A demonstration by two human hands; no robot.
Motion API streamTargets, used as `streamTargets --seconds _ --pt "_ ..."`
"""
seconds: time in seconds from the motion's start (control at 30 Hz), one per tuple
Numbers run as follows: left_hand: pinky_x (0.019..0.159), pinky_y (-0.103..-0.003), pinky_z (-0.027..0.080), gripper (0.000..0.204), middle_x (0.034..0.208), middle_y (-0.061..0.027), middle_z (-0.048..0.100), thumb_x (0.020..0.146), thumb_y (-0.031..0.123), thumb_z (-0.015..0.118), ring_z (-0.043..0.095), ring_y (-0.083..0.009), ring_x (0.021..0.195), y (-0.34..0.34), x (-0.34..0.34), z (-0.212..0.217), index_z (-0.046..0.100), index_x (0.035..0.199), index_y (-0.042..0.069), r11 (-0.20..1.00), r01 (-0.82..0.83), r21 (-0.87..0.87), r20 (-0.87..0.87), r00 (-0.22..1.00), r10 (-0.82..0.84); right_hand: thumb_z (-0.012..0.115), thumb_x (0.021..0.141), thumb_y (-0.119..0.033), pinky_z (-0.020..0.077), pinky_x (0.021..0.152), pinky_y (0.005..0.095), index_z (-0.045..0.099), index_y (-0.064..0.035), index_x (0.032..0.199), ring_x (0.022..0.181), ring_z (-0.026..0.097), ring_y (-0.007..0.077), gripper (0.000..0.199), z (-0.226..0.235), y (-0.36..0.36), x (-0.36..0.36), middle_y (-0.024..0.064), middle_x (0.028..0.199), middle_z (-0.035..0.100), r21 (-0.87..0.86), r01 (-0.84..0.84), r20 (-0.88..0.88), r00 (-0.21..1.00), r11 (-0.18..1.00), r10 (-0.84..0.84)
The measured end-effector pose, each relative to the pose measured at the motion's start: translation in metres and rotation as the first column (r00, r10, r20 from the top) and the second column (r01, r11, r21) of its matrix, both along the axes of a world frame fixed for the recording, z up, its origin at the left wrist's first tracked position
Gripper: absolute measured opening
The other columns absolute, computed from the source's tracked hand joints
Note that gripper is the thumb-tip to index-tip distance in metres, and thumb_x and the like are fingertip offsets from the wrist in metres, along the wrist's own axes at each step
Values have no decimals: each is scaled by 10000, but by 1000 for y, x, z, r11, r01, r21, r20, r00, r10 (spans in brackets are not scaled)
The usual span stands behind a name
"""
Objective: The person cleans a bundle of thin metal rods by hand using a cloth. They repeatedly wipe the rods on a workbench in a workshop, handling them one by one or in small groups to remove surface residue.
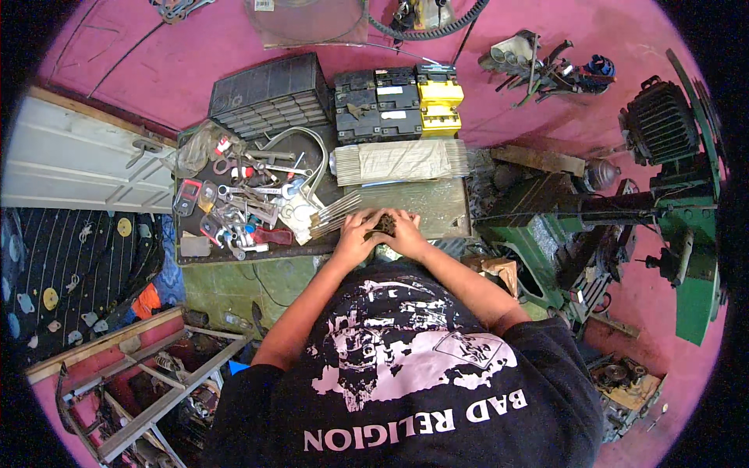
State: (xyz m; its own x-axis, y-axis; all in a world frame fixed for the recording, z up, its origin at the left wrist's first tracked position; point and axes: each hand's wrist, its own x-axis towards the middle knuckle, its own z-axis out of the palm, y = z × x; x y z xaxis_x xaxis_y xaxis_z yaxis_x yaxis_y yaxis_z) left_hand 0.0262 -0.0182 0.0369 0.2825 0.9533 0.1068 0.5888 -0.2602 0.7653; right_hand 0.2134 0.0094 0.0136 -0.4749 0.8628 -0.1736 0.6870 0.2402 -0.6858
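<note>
My left hand [358, 238] and my right hand [408, 235] meet at the near edge of the workbench, fingers curled inward and nearly touching. Between them shows a dark brown, rough-looking patch [385, 225]; I cannot make out what it is, and my fingers hide part of it. A fan of thin grey rods [335, 215] lies just beside my left hand. Beyond both hands is a glossy, transparent sheet [421, 201] on the bench. A wide bundle of thin rods [456, 159], partly covered by a pale wrapper [402, 161], rests farther back.
Wrenches [261, 190], a multimeter [186, 197] and other tools crowd the bench's left side. Behind stand a dark drawer cabinet [269, 97] and several black and yellow batteries [378, 101]. A green machine [538, 234] rises at right; a metal frame [156, 390] lies lower left.
</note>
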Motion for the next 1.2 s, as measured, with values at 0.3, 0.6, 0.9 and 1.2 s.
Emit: streamTargets --seconds 0.3,0.6,0.9,1.2 --pt "1091 -524 267 614 1565 -188 280 1057 462 281 353 -402 1319 -5 11 6 167 1596 192 999 -1 -41 -57 998 -1 685 857 -349 266 1006 607 446 -52 1373 1244 479 342 641 -6 2 -10 164 1271 582 52 -4 51 999 999 1" --pt "1139 -514 197 675 1576 -218 255 1051 512 240 300 -420 1366 -5 11 2 184 1582 97 995 -52 -87 -9 999 51 643 868 -256 264 1004 568 487 -41 1327 1247 452 355 530 6 2 -15 172 1289 537 88 6 2 1000 996 -7" --pt "1103 -481 278 604 1492 -195 401 1034 463 397 397 -382 1283 -7 7 1 353 1528 117 991 -129 -46 29 991 131 645 860 -204 259 1024 553 498 -35 1310 1240 459 374 503 13 6 -15 226 1269 543 45 -5 -45 999 999 7" --pt "1077 -450 313 489 1396 -191 514 1040 383 428 469 -373 1247 -5 3 -2 538 1392 62 995 -101 8 50 994 100 625 905 -267 255 1037 608 530 -55 1270 1265 491 319 433 3 9 -8 138 1256 613 136 -74 16 997 988 72"
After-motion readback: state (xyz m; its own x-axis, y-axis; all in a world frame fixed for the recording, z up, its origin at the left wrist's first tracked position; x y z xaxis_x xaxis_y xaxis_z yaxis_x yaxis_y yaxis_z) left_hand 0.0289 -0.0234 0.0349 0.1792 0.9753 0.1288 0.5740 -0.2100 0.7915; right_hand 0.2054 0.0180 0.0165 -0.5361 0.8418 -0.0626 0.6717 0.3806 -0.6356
